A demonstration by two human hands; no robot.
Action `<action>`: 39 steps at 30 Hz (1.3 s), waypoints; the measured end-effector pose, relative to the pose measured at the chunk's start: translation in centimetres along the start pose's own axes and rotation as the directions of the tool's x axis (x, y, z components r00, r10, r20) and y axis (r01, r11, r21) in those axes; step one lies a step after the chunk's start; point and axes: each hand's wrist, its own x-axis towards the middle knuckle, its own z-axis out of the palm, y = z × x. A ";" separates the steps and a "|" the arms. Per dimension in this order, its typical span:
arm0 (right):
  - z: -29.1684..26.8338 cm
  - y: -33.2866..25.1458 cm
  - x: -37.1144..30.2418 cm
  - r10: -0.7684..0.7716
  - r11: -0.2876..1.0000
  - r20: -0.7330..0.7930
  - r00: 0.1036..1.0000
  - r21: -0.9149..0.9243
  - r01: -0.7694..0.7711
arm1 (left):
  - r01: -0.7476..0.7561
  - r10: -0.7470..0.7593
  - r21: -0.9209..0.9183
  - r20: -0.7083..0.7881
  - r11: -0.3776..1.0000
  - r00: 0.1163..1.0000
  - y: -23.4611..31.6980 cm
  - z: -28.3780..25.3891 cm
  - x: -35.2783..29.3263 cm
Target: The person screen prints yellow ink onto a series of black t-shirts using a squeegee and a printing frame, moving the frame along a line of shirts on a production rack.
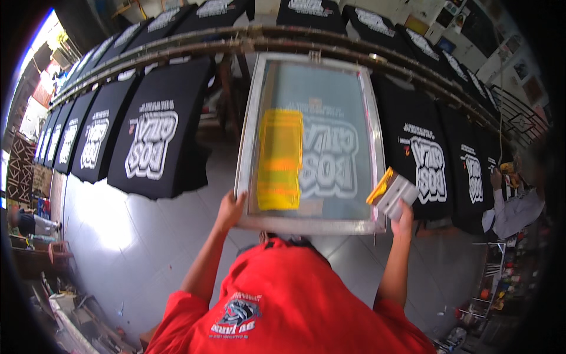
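A silk-screen frame (306, 225) with a pale metal border lies in front of me, over one of the printing boards. Yellow ink (280, 159) covers a tall strip on the left part of its mesh, with a streak of orange across it. Through the mesh a large outlined lettering design shows. My left hand (231, 210) is closed on the frame's near left corner. In my right hand (402, 219) is a squeegee (400, 196) with a grey handle, its edge smeared with yellow, held tilted by the frame's near right corner.
Black shirts with white prints lie on boards to the left (150, 133) and right (427, 159). A long rail (283, 44) runs behind the frame, with more black shirts beyond. Another person (516, 209) works at the far right. A shelf (495, 277) stands lower right.
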 end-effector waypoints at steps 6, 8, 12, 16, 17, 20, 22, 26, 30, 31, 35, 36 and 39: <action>12.8 -6.0 -3.0 -0.098 0.917 0.304 0.948 -0.341 0.205 | 0.133 -0.132 -0.048 0.025 0.990 0.991 1.4 -0.7 -0.7; 17.8 -6.3 -4.0 -0.104 0.805 0.482 0.870 -0.473 0.358 | 0.148 -0.145 -0.057 0.059 0.987 0.988 1.2 -0.3 -0.2; 26.7 -4.2 -4.6 -0.012 0.404 0.712 0.702 -0.639 0.654 | 0.146 -0.140 -0.083 0.067 0.986 0.988 -0.8 0.2 0.2; 32.7 -1.3 -5.0 0.054 -0.039 0.818 0.573 -0.572 0.820 | 0.168 -0.165 -0.025 0.109 0.985 0.980 0.8 -0.6 0.0; 33.3 0.0 -4.5 0.066 -0.068 0.824 0.563 -0.559 0.826 | 0.133 -0.124 -0.106 0.088 0.985 0.988 0.5 -0.3 0.0; 34.3 2.8 -4.0 0.091 -0.157 0.825 0.558 -0.541 0.826 | 0.168 -0.163 -0.034 0.125 0.985 0.979 2.3 -1.2 -0.3; 34.4 4.6 -4.0 0.061 -0.215 0.827 0.558 -0.535 0.817 | 0.141 -0.135 -0.043 0.119 0.989 0.984 1.5 -0.9 -0.2; 32.0 9.0 -5.5 -0.064 -0.234 0.876 0.479 -0.480 0.846 | 0.125 -0.115 -0.069 0.129 0.990 0.985 1.5 -1.1 -0.3; 31.3 8.2 -7.9 0.082 -0.207 0.808 0.584 -0.559 0.803 | 0.113 -0.097 -0.104 0.144 0.988 0.985 2.0 -1.5 -0.3; 32.5 6.5 -8.1 0.199 -0.205 0.754 0.627 -0.593 0.779 | 0.091 -0.077 -0.121 0.122 0.988 0.990 1.9 -1.5 -0.2; 35.4 3.3 -4.6 0.235 -0.136 0.711 0.663 -0.651 0.746 | 0.108 -0.103 -0.038 0.123 0.993 0.987 1.6 -1.4 0.1; 36.8 2.6 -3.1 0.203 -0.156 0.710 0.674 -0.656 0.738 | 0.109 -0.105 -0.031 0.120 0.994 0.987 1.5 -1.3 0.1; 40.2 1.8 2.1 0.086 -0.138 0.741 0.666 -0.654 0.744 | 0.099 -0.091 -0.057 0.128 0.993 0.988 1.1 -0.8 0.1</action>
